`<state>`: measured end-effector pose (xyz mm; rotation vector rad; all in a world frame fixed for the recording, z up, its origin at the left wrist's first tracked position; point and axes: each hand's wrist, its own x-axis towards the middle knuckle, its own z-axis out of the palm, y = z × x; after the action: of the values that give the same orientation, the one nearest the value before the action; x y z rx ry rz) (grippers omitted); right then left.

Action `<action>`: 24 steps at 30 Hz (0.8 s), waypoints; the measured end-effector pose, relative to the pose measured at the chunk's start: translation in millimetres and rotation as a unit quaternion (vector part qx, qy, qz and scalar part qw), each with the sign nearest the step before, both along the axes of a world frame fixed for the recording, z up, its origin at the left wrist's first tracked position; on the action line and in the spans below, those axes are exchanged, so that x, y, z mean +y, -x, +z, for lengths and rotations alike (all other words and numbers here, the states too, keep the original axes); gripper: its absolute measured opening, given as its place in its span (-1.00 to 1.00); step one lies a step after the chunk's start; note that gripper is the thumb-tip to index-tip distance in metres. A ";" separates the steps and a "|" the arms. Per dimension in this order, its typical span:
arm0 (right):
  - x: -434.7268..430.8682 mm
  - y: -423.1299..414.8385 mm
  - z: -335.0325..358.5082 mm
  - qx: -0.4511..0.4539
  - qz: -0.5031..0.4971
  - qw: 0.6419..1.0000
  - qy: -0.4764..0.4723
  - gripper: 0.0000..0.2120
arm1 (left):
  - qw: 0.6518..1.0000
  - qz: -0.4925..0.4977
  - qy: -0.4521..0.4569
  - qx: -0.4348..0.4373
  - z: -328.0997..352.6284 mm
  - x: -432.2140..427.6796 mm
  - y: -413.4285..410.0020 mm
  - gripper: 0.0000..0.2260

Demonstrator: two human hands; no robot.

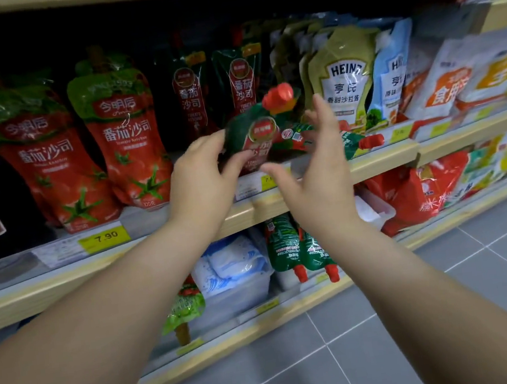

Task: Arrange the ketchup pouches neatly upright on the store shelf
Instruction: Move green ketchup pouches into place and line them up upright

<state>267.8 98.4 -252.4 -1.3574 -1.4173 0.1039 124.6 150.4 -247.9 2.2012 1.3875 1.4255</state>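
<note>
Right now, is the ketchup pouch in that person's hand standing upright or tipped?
Tipped. The ketchup pouch leans right, its red cap pointing up-right, pinched by the left hand; the right hand is open beside it.

Two bare forearms, no sleeves

Heinz salad dressing pouch (343,79) upright beside a pale blue Heinz pouch (390,75); grey tiled floor (388,334) below

Even, bright store light with a dark shelf (278,201) recess, motion-blurred centre, glare on pouches, edges bowed.
</note>
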 end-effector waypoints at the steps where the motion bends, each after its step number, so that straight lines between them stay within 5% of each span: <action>1: 4.9 4.4 -4.1 -0.002 0.024 0.999 0.033 -0.07 | 1.000 0.000 0.009 -0.003 2.4 1.2 2.5 -0.73; 7: 39.8 29.1 -1.5 0.005 0.037 0.996 0.087 -0.15 | 0.997 0.004 0.070 -0.029 12.8 3.4 13.1 -0.69; 11: 54.5 35.8 -2.0 -0.029 -0.014 0.996 0.082 -0.25 | 0.987 0.126 -0.042 0.091 -3.2 -11.2 37.1 -0.70; 17: 67.3 41.4 -4.1 -0.064 -0.045 0.993 0.091 -0.31 | 0.949 0.154 -0.149 0.232 -47.7 -21.9 70.9 -0.74; 24: 76.6 58.8 2.5 -0.080 -0.029 0.991 0.106 -0.32 | 0.933 0.159 -0.223 0.233 -60.5 -15.2 71.5 -0.71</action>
<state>209.0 175.0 -249.9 -1.6107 -1.5322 0.1137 53.1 135.2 -308.4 2.8559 1.7810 1.5002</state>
